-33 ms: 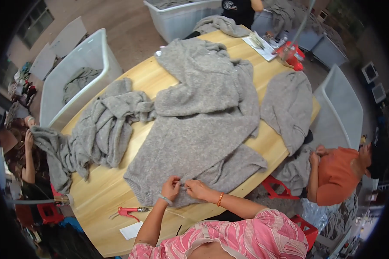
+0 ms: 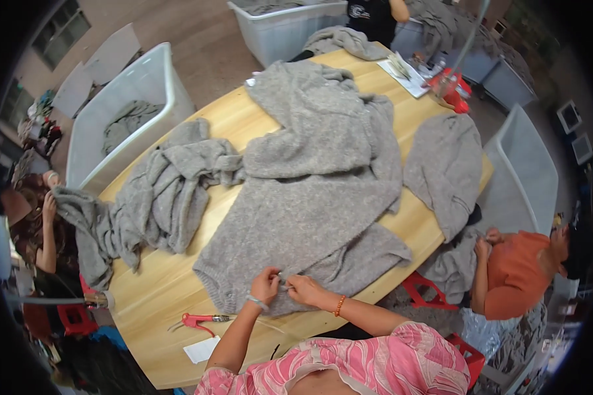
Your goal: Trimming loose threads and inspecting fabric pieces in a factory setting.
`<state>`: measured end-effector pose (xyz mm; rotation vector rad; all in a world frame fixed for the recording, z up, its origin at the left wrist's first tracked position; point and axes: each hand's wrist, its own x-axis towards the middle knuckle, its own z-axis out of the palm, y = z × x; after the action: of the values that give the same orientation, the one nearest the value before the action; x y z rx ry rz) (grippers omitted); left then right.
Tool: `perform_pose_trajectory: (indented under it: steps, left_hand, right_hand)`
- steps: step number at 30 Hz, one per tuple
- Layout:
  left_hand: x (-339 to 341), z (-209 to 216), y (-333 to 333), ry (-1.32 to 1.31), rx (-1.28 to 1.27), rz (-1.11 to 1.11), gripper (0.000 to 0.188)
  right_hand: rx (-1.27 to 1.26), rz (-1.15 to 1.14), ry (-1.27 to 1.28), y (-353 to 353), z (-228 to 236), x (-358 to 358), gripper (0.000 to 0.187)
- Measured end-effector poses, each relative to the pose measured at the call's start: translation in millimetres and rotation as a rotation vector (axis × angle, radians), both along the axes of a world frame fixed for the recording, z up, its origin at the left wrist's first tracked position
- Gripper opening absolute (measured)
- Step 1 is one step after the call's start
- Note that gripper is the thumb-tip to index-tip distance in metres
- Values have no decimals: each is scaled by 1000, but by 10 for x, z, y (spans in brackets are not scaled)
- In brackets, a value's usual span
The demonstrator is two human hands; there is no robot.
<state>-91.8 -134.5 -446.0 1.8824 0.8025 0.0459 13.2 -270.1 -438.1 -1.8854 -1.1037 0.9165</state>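
To the left, a bunched garment [image 2: 168, 197] lies on the table [image 2: 145, 296], a red tool [image 2: 194, 320] nearer. At centre the sweater [image 2: 303, 214] is laid out, apparently mid-work: left hand [image 2: 265, 286] and right hand [image 2: 305, 290] pinch at its near edge, what exactly too small to tell. Right, another garment [image 2: 445, 171] lies apart, whether finished unclear.

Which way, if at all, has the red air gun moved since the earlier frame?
No visible move: the red air gun lies at the same spot on the wooden tabletop, beside the white card. The small shift is the camera's.
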Motion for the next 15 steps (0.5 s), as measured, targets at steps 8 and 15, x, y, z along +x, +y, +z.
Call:
perform_pose_trajectory:
  steps: [8, 15]
  left_hand:
    - [195, 3, -71, 121, 416, -311, 16]
    - [49, -383, 38, 53, -345, -42, 8]
  right_hand:
    - [128, -2, -93, -57, -43, -34, 14]
    - [167, -22, -190, 11, -41, -54, 12]
